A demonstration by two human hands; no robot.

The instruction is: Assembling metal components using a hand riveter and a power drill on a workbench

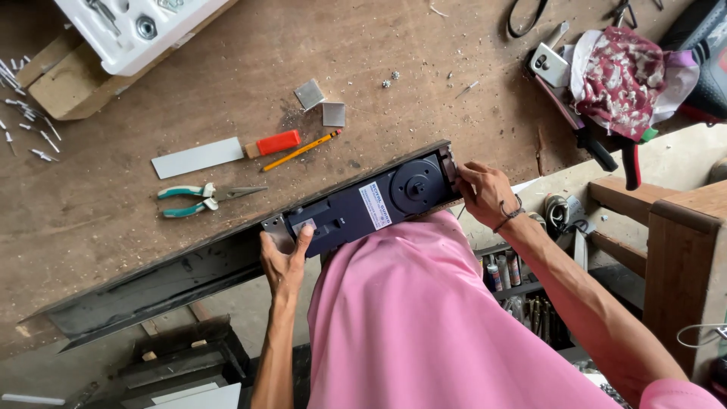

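A dark, box-shaped metal mechanism (371, 203) with a round disc and a white label lies in the end of a long black metal channel (174, 276) at the near edge of the wooden workbench (227, 68). My left hand (284, 257) grips the mechanism's left end, thumb on its silver plate. Its right end is gripped by my right hand (485, 193), fingers curled over the corner. A pink shirt fills the view below.
On the bench lie green-handled pliers (204, 198), an orange-handled scraper (227, 151), a yellow pencil (301, 150), two small metal squares (322, 104), loose rivets (30, 121), a white foam tray (136, 26) and a cloth (625, 76) over tools. A wooden frame (674, 242) stands right.
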